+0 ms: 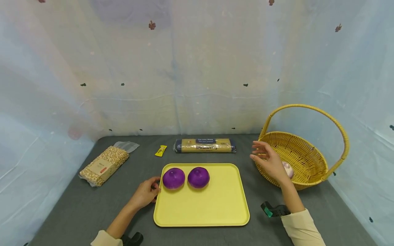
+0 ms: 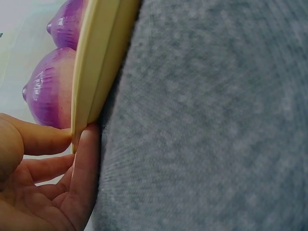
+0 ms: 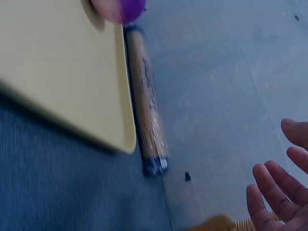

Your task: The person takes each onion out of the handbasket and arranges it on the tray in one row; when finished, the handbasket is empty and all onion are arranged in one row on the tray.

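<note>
Two purple onions (image 1: 173,178) sit side by side in the upper left of a yellow tray (image 1: 220,201). My left hand (image 1: 145,193) is at the tray's left edge; up close, its thumb and fingers pinch the rim (image 2: 103,57). Over the near left side of a yellow wicker basket (image 1: 307,155), my right hand (image 1: 271,162) is held in the air with loosely spread fingers and nothing between them. Inside the basket lies a pale pinkish bulb (image 1: 288,169), partly hidden by the right hand and wrist.
Behind the tray lies a pack of spaghetti (image 1: 204,146), with a small yellow packet (image 1: 160,150) to its left. A clear bag of pale beans or kernels (image 1: 104,165) rests at the far left. The basket's tall handle (image 1: 343,136) arches up at the right.
</note>
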Tool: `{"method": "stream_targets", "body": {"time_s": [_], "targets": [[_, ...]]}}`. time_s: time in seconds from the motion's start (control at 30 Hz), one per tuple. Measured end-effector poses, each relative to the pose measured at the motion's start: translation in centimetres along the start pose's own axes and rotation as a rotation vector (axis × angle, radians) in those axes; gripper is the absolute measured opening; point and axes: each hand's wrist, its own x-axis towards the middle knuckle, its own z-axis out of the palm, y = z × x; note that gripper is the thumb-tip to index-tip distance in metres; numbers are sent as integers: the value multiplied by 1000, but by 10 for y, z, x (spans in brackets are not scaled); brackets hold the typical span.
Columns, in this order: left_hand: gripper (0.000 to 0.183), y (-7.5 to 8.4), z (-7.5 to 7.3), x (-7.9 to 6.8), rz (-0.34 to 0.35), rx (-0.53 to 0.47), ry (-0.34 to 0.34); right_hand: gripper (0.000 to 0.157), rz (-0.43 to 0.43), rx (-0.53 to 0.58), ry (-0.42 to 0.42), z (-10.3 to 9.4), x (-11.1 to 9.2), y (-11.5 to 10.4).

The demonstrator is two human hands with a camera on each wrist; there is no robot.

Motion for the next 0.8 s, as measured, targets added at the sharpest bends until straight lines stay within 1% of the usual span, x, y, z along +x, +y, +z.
{"method": "stream_targets", "body": {"time_s": [0.07,0.17,0.27,0.33,0.5,0.6,0.8], "targets": [[42,0,0,0,0,-1,-3,49,5,-16,20,-6,-3,7],[42,0,0,-1,0,1,-7,50,15,-26,43,-16,-7,22],[42,0,-1,0,-3,-1,-9,50,19,-20,77,-25,-11,36],[42,0,-1,0,-3,-3,-9,50,20,-21,99,-31,-13,41],[42,0,0,0,1,0,-5,50,20,-51,155,-44,-18,45],[42,0,-1,0,4,4,-4,50,38,-70,184,-52,-20,46],[41,0,0,1,3,6,-1,50,80,-113,209,-66,-19,45]]}}
